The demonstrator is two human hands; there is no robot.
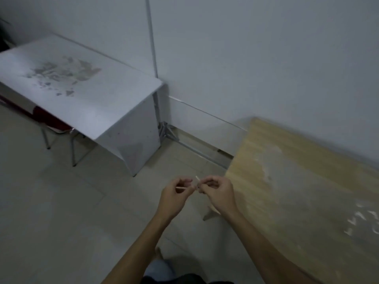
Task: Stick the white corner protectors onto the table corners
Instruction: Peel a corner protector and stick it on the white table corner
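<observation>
Two hands meeting above the floor (61, 201), just left of the wooden table (297, 191). Left hand (174, 198) curled, fingertips pinching a thin pale strip (181, 187) that runs toward the right hand. Right hand (217, 193) curled too, fingers pinching a small pale piece (197, 182) at the point where both hands come together; too small and blurred to tell whether protector or backing. Both forearms reaching up from the bottom edge. More small white pieces (361, 220) lying on the wooden table near its right side, well apart from the hands. Near corner of that table just beside the right wrist. White desk (82, 95) standing against the wall (246, 58) at the far left, its top marked with worn patches. Red chair (51, 121) tucked under the desk.
</observation>
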